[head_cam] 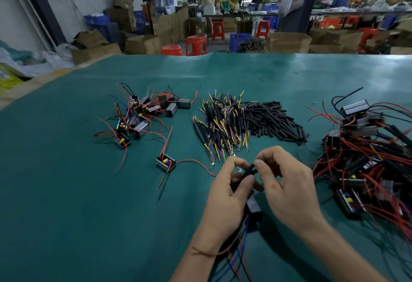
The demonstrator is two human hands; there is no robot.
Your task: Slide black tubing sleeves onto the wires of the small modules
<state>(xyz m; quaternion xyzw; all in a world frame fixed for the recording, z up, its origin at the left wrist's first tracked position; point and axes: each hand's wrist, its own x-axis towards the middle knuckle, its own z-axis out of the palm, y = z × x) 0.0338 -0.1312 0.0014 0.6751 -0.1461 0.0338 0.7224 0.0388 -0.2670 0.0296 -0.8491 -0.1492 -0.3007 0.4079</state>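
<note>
Two hands on one piece right now, low and just right of centre in the frame: my left hand (229,189) has thumb and fingers curled round the wires coming off a small module (254,207), which hangs just under my palms, and my right hand (287,189) is pinching a black sleeve (249,170) at its upper end between thumb and forefinger. So I'd call this the threading step, sleeve going over the wire, though I honestly can't tell how far on it is since my fingers cover the join. A little ring terminal (239,169) pokes out right beside the sleeve, near my left fingertips. Next move, I reckon, wants the left to hold the wire taut and straight while the right pushes the sleeve down toward the module, and the terminal is the likely snag point. Loose sleeves (274,121) are piled at centre right of the mat (66,192), terminal leads (220,123) just left of them, bare modules (145,112) at centre left, and a big tangle (365,154) on the right edge that looks like the done ones. One stray module (165,163) sits alone left of my hands.
</note>
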